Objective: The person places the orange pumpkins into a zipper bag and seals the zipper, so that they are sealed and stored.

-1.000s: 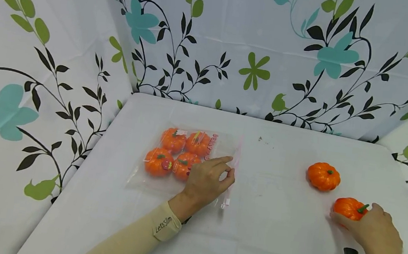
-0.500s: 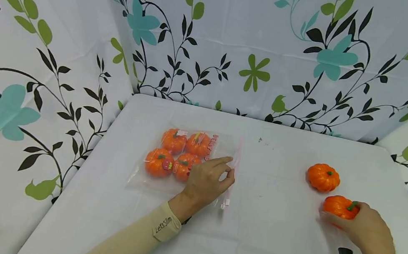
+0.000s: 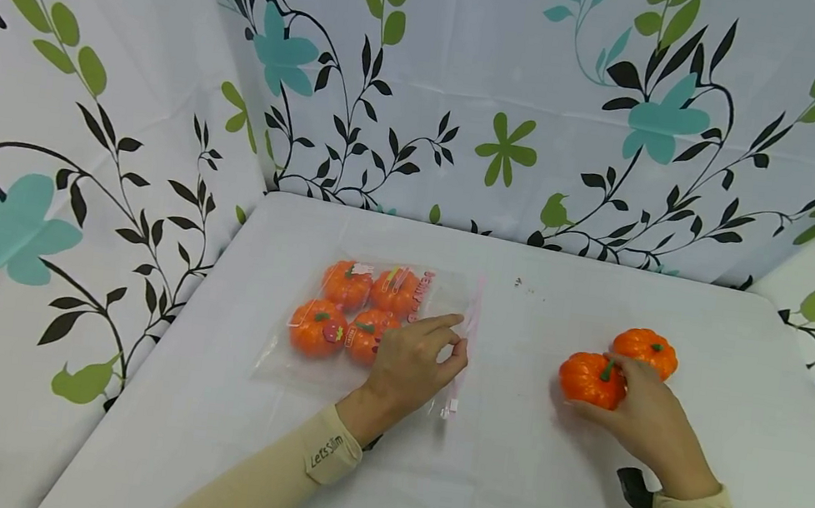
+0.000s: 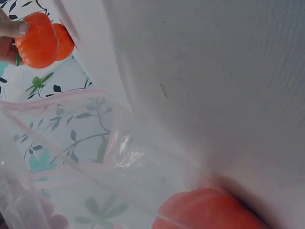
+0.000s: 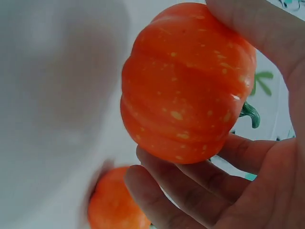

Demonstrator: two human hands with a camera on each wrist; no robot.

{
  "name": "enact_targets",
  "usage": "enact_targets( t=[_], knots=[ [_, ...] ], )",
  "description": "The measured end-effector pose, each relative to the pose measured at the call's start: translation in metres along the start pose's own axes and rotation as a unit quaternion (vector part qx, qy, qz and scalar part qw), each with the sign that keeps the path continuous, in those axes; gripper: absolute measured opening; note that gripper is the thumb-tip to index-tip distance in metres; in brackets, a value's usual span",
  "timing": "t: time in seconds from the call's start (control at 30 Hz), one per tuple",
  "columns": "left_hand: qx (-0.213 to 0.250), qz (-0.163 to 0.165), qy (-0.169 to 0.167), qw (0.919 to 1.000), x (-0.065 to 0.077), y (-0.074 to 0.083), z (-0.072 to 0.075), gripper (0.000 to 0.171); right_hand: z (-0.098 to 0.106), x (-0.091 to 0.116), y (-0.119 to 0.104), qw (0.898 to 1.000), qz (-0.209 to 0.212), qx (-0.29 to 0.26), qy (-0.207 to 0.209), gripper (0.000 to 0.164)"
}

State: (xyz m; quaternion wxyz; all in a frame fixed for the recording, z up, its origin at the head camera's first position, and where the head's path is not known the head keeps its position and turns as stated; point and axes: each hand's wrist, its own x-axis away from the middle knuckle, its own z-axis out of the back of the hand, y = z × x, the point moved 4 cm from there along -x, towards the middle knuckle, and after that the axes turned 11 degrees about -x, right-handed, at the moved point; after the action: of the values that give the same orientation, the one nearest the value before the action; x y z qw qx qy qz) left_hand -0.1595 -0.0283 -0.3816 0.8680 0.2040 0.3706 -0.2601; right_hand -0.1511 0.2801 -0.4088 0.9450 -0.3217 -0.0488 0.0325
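A clear zip bag (image 3: 445, 288) with a pink-edged mouth lies left of centre on the table, holding several small orange pumpkins (image 3: 317, 329). My left hand (image 3: 410, 363) reaches over it and pinches the mouth's edge between finger and thumb. In the left wrist view the pink rim (image 4: 52, 98) stands lifted and the mouth gapes. To the right, my right hand (image 3: 653, 420) grips another orange pumpkin (image 3: 582, 380) with a green stem, thumb on one side and fingers on the other. The right wrist view shows this pumpkin (image 5: 186, 90) held up off the table, with a shadow on the cloth.
One more pumpkin (image 3: 646, 348) sits on the white table (image 3: 504, 466), just behind the right hand and partly covered by it. A patterned curtain (image 3: 427, 80) stands along the back and sides.
My right hand has moved left with the pumpkin, passing in front of the one on the table. My left hand keeps its place at the bag's mouth.
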Motion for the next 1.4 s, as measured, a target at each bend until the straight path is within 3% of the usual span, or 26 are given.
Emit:
enact_targets(
  t=[0.17, 0.6, 0.73, 0.97, 1.2, 1.4],
  knots=[
    [0.002, 0.004, 0.0, 1.0, 0.0, -0.002, 0.0, 0.009, -0.016, -0.014, -0.028, 0.999, 0.033, -0.006, -0.005, 0.098],
    [0.004, -0.001, -0.001, 1.0, 0.001, -0.003, 0.0, 0.009, -0.062, -0.045, -0.086, 0.996, 0.077, -0.036, 0.017, 0.097],
    [0.008, -0.005, 0.001, 1.0, 0.002, -0.002, 0.0, 0.007, -0.073, -0.052, -0.096, 0.995, 0.09, -0.043, 0.016, 0.097],
    [-0.004, -0.01, 0.005, 0.9999, 0.004, -0.001, -0.001, 0.009, -0.087, -0.061, -0.11, 0.993, 0.108, -0.045, 0.007, 0.074],
    [0.016, -0.007, 0.009, 0.9998, 0.004, -0.002, -0.001, 0.007, -0.102, -0.067, -0.116, 0.991, 0.125, -0.048, -0.01, 0.066],
    [0.021, -0.007, 0.016, 0.9996, 0.004, -0.002, -0.001, 0.005, -0.111, -0.069, -0.124, 0.982, 0.181, -0.05, -0.009, 0.052]
  ],
)
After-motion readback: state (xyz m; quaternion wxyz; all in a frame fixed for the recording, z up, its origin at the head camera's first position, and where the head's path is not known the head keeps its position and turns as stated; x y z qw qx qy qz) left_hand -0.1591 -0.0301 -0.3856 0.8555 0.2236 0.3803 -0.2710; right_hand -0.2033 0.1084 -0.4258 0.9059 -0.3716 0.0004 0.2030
